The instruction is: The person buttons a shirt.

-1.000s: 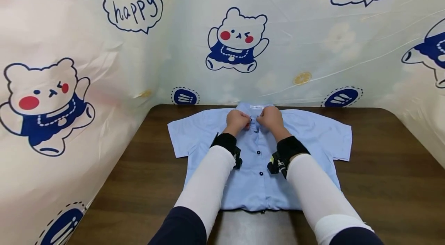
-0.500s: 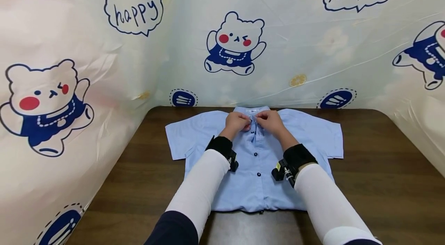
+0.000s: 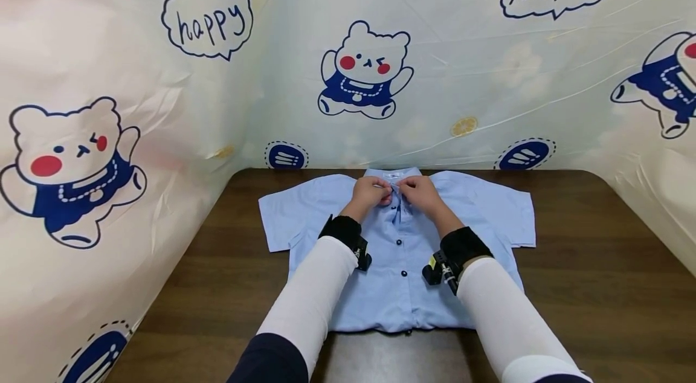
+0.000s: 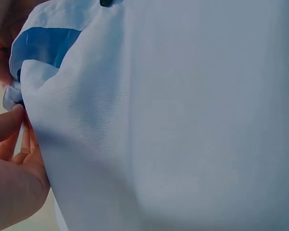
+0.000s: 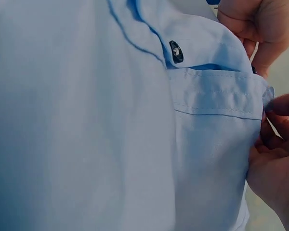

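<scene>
A light blue short-sleeved shirt (image 3: 375, 286) lies front up, its collar (image 3: 408, 173) at the far table edge. Just below the collar, my left hand (image 3: 370, 194) pinches the left side of the front opening. My right hand (image 3: 420, 194) pinches the opposite edge, fingertips close to the left ones. The right wrist view shows the lifted placket (image 5: 216, 96) between my hands, with a dark button (image 5: 176, 51) on the layer beside it. In the left wrist view a raised fold (image 4: 48, 45) gapes near my fingers. Fingertips partly hide the spot being worked.
Lower down the front are dark buttons (image 3: 404, 273). The brown wooden table (image 3: 587, 286) extends to both sides of the shirt. A pale curtain (image 3: 451, 87) printed with bears stands behind and at the sides. Black camera straps (image 3: 466, 245) circle both wrists.
Over the last second my right hand has flattened and its fingers stretched toward the left hand, bunching the placket below. Since half a second ago, the hands have barely moved.
</scene>
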Demonstrator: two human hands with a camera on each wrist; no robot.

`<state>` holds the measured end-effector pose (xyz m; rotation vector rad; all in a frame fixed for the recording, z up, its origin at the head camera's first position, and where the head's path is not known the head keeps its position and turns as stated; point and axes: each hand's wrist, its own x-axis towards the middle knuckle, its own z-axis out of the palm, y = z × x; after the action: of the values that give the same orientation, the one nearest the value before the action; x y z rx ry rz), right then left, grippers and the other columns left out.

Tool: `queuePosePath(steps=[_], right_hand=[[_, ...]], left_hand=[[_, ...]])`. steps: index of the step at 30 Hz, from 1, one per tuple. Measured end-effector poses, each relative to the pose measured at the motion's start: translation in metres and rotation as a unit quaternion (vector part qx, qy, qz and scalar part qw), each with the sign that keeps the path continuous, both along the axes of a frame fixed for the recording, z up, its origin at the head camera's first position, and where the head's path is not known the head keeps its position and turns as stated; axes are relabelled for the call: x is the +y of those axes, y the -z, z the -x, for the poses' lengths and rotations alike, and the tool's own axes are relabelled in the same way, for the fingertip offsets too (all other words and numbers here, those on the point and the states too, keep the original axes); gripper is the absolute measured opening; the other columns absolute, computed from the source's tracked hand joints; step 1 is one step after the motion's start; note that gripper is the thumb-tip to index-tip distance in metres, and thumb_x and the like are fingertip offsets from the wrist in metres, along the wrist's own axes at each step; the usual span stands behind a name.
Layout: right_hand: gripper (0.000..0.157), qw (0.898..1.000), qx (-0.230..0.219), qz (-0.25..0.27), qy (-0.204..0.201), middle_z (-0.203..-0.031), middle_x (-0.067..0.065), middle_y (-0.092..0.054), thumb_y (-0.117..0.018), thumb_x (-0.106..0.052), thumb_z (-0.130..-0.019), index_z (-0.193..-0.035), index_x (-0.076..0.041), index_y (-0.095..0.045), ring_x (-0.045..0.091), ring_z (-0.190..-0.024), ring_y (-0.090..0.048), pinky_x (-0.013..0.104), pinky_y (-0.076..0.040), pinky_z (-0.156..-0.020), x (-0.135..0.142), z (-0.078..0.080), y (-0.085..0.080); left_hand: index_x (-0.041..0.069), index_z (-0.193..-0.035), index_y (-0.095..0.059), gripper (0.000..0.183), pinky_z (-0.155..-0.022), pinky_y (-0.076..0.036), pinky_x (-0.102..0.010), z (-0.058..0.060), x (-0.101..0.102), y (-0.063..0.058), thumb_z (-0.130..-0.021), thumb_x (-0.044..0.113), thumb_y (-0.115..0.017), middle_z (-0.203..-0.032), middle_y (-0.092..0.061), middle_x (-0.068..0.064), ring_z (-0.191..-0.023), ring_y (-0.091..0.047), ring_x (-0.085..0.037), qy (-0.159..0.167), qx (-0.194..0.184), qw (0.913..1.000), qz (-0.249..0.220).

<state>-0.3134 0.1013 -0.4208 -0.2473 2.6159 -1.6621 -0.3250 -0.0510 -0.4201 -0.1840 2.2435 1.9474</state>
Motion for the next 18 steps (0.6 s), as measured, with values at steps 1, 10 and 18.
queuePosePath(steps=[1, 10, 18], right_hand=[[0.026, 1.000, -0.011, 0.013, -0.001, -0.091, 0.013, -0.067, -0.051, -0.006, -0.097, -0.110, 0.010, -0.068, 0.013, -0.073, -0.058, 0.025, -0.049, -0.067, -0.0001, -0.0003, -0.0003], [0.015, 1.000, 0.001, -0.019, -0.012, -0.081, 0.009, -0.067, -0.064, -0.003, -0.091, -0.100, 0.009, -0.069, 0.010, -0.065, -0.057, 0.024, -0.049, -0.062, 0.0010, 0.0022, 0.0021], [0.011, 0.995, 0.068, -0.072, 0.014, -0.079, 0.011, -0.068, -0.071, -0.004, -0.085, -0.092, 0.005, -0.072, 0.015, -0.068, -0.059, 0.025, -0.047, -0.063, -0.0040, 0.0017, 0.0067]], left_hand=[[-0.007, -0.095, -0.069, 0.007, -0.065, -0.057, -0.027, -0.0007, -0.0007, 0.0003, -0.089, -0.004, -0.067, -0.072, -0.064, -0.007, -0.063, -0.063, -0.013, 0.004, 0.000, 0.9999, -0.014], [-0.003, -0.103, -0.072, 0.013, -0.065, -0.056, -0.024, -0.0022, -0.0007, 0.0004, -0.092, 0.001, -0.065, -0.089, -0.068, -0.009, -0.069, -0.063, -0.012, 0.010, -0.021, 0.9994, -0.027], [-0.001, -0.095, -0.076, 0.017, -0.067, -0.057, -0.028, -0.0084, -0.0010, -0.0043, -0.087, 0.014, -0.072, -0.090, -0.071, -0.011, -0.073, -0.070, -0.017, 0.015, 0.036, 0.9968, 0.070]])
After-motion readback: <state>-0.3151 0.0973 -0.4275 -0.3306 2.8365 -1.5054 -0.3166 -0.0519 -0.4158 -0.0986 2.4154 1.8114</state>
